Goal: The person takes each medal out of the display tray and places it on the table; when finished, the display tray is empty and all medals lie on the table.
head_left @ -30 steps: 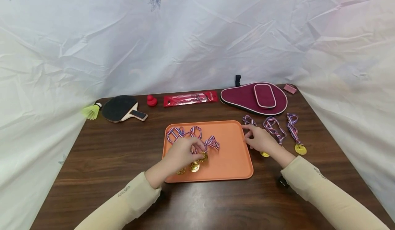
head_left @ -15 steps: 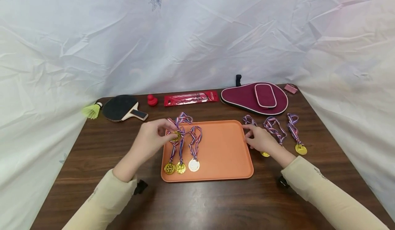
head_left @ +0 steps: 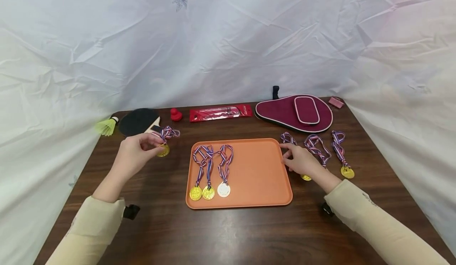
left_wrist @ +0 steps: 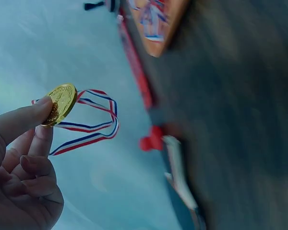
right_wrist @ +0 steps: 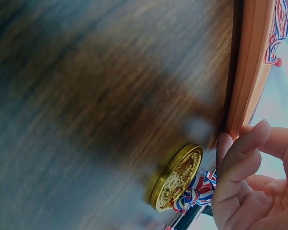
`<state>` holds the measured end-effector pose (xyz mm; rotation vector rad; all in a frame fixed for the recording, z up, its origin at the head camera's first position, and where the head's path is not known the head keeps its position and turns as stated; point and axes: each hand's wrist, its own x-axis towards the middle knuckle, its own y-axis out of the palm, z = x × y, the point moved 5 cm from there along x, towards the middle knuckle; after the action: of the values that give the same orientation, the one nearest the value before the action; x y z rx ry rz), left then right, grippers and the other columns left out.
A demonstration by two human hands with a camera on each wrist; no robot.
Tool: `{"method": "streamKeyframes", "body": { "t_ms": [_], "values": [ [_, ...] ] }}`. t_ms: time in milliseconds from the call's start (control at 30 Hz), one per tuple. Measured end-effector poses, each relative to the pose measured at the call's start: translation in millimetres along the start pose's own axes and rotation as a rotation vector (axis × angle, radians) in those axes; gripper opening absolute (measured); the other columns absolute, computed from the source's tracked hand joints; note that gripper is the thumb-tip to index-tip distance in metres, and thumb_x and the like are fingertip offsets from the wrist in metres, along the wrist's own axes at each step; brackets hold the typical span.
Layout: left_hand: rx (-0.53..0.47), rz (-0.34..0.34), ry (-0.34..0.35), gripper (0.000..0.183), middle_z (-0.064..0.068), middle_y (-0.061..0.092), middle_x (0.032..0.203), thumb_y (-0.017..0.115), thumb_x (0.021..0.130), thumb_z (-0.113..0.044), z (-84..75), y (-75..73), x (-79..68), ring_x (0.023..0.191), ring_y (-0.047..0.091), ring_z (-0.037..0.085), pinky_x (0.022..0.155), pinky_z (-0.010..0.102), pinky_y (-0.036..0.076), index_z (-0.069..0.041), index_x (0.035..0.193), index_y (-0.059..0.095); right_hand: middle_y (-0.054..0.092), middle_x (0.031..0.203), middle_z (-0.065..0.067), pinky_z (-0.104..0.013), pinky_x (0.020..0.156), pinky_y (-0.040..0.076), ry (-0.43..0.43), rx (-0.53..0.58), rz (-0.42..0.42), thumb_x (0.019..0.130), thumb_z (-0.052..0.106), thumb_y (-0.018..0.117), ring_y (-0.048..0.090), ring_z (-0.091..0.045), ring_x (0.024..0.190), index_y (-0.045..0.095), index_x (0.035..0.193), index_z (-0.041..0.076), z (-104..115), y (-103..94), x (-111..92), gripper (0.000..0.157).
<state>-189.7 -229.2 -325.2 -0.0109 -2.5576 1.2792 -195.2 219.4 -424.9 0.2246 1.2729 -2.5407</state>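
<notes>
My left hand (head_left: 137, 152) pinches a gold medal (head_left: 163, 150) between thumb and fingers, raised left of the orange tray (head_left: 256, 178). Its red, white and blue ribbon (left_wrist: 110, 115) loops out beyond the fingers in the left wrist view. Two gold medals (head_left: 202, 193) and a silver medal (head_left: 224, 190) lie on the tray's left half, ribbons stretched toward its far side. My right hand (head_left: 301, 160) rests at the tray's right edge, fingertips against its outer wall. Just beneath that hand, a gold medal (right_wrist: 177, 178) lies on the table, its ribbon partly hidden.
Two more ribboned medals, one with its gold disc (head_left: 347, 172) showing, lie at right. Along the back are a shuttlecock (head_left: 107, 126), table tennis paddle (head_left: 137, 121), red pawn-shaped object (head_left: 175, 114), red packet (head_left: 221, 112), maroon paddle case (head_left: 281, 112) and small pink item (head_left: 336, 102).
My left hand has lifted a gold medal from the tray and carried it left, past the tray's edge. The right hand has stayed at the tray's right side.
</notes>
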Motion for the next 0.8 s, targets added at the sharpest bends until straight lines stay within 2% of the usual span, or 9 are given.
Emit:
{"method": "streamKeyframes", "body": {
  "t_ms": [333,467,800],
  "values": [
    [-0.067,0.128,-0.082,0.018,0.000,0.066,0.073,0.075,0.072,-0.022,43.5,23.7,-12.5,0.061,0.058,0.013,0.051,0.024,0.042,-0.012,0.086,0.068,0.059,0.082,-0.003,-0.031,0.051,0.043,-0.017,0.002,-0.010,0.086,0.011,0.058,0.056,-0.014,0.055,0.039,0.133,0.007,1,-0.6,-1,0.051],
    [-0.093,0.195,-0.108,0.021,0.001,0.066,0.074,0.074,0.073,-0.023,52.3,33.2,-14.4,0.065,0.061,0.013,0.053,0.024,0.044,-0.010,0.088,0.068,0.059,0.082,-0.004,-0.031,0.051,0.044,-0.008,0.008,-0.010,0.086,0.011,0.057,0.056,-0.015,0.055,0.038,0.133,0.008,0,-1.6,-1,0.051],
    [-0.051,0.316,-0.202,0.021,-0.001,0.065,0.074,0.074,0.074,-0.024,67.8,47.6,-31.6,0.067,0.059,0.013,0.059,0.029,0.044,-0.011,0.089,0.069,0.059,0.083,-0.004,-0.031,0.050,0.043,-0.001,0.003,-0.003,0.086,0.012,0.058,0.056,-0.013,0.055,0.038,0.133,0.008,0,0.0,0,0.052]
  ]
}}
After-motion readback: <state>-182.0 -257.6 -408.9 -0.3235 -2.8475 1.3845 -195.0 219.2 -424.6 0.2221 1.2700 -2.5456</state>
